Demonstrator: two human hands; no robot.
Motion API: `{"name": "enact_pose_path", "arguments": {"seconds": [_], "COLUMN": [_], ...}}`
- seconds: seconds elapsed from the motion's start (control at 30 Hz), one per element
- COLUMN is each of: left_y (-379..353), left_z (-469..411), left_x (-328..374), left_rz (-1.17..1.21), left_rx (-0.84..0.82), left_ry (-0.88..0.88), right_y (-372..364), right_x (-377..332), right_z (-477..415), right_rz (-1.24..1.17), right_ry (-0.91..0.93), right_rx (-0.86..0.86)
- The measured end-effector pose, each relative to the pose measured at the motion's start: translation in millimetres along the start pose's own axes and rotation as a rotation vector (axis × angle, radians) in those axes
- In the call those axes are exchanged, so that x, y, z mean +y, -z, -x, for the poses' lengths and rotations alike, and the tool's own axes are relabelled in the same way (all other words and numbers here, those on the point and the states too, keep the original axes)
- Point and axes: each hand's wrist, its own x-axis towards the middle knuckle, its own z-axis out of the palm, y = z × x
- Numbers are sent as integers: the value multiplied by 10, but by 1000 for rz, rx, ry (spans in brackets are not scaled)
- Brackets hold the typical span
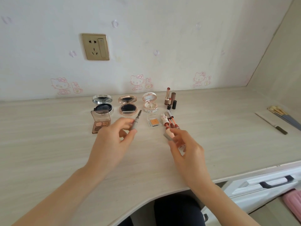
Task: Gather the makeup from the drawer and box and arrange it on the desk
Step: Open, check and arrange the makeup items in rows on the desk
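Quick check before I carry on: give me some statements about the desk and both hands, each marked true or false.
1. The left hand holds a wand with its brush bare. True.
2. The three round compacts are closed. False: all three are open.
3. The lipsticks stand upright to the right of the compacts. True.
4. The brushes lie beside the palette. False: they lie at the far right of the desk, and the palette is at the left.
5. The right hand is empty. False: it pinches a grey tube.
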Motion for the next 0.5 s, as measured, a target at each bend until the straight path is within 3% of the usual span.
{"name": "enact_pose_path", "arguments": {"seconds": [0.3, 0.5], "left_y": [-516, -909], "left_z": [-45, -225], "left_x": [302, 561], "left_rz": [32, 11], "left_rx": [-203, -284], "left_ry": [44, 83], "right_y": [297, 581], "right_x": [193, 534], "right_z": [-156, -393], "right_rz": [58, 249], "right_ry": [-7, 35], "right_rx": [-2, 60]}}
